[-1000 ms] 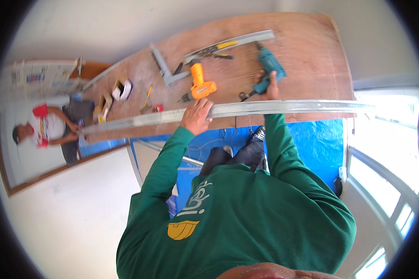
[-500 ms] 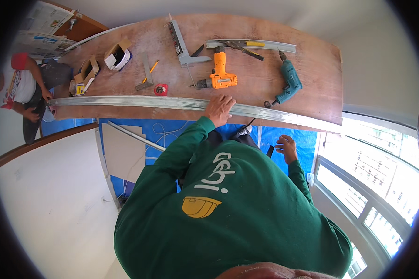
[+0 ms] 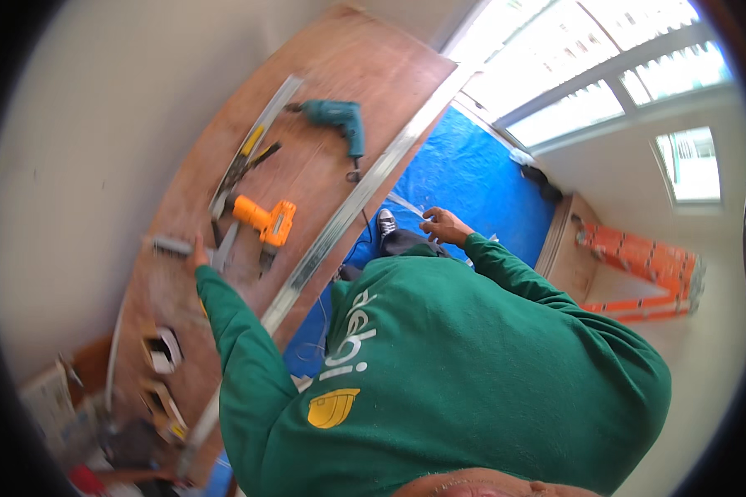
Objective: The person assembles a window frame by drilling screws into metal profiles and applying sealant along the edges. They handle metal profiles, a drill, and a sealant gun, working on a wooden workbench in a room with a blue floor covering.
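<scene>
Touching the grey caulking gun (image 3: 171,246) at the left of the surface (image 3: 174,298), the left hand (image 3: 197,253) is blurred; whether its grip is closed cannot be told. Rightward on the same surface are noted the snips (image 3: 252,141) overlapping a short channel (image 3: 283,95), the orange drill (image 3: 280,224), the teal drill (image 3: 344,120) and a long metal channel (image 3: 350,212) along the near edge. Beyond these, the right hand (image 3: 446,227) shows against the blue sheet (image 3: 489,166), its grip released, fingers loosely bent.
</scene>
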The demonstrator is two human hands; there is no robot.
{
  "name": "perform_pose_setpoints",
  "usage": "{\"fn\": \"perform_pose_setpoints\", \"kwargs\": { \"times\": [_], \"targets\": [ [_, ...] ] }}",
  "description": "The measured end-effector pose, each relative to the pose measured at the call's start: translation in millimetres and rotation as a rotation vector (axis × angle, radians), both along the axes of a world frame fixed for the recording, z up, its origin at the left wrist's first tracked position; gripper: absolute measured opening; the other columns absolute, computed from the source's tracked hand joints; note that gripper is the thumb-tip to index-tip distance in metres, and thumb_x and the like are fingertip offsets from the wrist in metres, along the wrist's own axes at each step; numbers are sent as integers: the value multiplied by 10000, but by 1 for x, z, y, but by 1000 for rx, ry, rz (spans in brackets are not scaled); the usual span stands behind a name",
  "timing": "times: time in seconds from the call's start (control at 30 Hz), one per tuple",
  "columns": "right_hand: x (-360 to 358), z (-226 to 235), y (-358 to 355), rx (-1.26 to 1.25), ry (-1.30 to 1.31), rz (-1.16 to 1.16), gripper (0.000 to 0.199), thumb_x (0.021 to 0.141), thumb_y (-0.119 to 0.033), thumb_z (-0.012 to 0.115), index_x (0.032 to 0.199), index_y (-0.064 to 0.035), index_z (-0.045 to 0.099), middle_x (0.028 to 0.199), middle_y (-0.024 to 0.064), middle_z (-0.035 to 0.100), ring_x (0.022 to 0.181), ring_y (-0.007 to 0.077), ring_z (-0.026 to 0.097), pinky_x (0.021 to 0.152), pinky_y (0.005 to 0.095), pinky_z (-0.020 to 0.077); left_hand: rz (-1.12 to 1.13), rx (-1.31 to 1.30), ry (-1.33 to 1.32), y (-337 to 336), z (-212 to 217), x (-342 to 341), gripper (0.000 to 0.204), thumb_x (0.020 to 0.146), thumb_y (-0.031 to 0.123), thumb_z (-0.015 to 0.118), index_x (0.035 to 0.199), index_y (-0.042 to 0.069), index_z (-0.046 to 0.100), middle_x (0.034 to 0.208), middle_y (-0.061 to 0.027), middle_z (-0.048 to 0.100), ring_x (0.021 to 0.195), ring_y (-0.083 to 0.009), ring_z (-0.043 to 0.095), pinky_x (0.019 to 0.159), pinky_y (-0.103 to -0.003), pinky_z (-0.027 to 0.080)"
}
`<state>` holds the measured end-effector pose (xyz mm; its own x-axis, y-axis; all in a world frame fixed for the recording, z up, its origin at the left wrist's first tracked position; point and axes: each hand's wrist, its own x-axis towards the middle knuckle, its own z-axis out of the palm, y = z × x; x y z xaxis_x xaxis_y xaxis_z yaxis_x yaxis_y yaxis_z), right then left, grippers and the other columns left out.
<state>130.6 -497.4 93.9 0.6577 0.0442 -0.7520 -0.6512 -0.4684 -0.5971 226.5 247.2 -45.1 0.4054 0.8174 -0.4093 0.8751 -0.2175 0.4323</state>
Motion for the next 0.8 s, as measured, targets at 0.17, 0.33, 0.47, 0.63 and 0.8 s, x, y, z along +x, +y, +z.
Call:
{"fn": "perform_pose_setpoints", "kwargs": {
  "times": [0.17, 0.33, 0.47, 0.63, 0.8],
  "targets": [
    [-81, 22, -37, -44, 16, -350, 577, 1060, -294, 712, 1492, 52, 547, 1153, 161, 742, 931, 213, 748, 730, 368, 613, -20, -7, -142, -7, 6, 43, 928, 682, 499, 929, 1261, -189, 701, 1336, -345, 716, 1137, -437, 743, 1008, -512, 596],
    [-102, 31, -54, -72, -80, -394, 555, 1066, -281, 703, 1495, 37, 550, 1160, 162, 739, 947, 201, 743, 715, 355, 596, 205, -212, -675, -5, 85, 26, 760, 749, 352, 887, 1178, -231, 655, 1170, -270, 713, 921, -381, 723, 810, -535, 630],
    [-61, 59, -56, -82, -443, -282, 661, 1008, -324, 784, 1512, 20, 531, 1178, 206, 759, 1027, 286, 764, 898, 426, 614, 130, -314, -819, -126, 208, 20, 680, 818, 350, 864, 1248, -123, 634, 1172, -186, 673, 964, -329, 705, 856, -516, 624],
    [27, 156, -34, 22, -749, 109, 812, 987, -359, 811, 1625, -33, 430, 1457, 261, 634, 1420, 391, 592, 1193, 521, 471, 81, -739, -1027, -312, 271, -9, 495, 924, 364, 813, 1254, 39, 640, 1131, -95, 652, 1019, -264, 704, 903, -453, 623],
    [31, 207, -83, -286, -1236, 639, 800, 985, -202, 718, 1698, -112, 366, 1704, 198, 431, 1646, 352, 328, 1314, 658, 292, -193, -858, -885, -553, 278, -28, 318, 1014, 267, 776, 1215, 58, 645, 1044, -52, 669, 836, -175, 679, 773, -367, 603]
  ]
}}
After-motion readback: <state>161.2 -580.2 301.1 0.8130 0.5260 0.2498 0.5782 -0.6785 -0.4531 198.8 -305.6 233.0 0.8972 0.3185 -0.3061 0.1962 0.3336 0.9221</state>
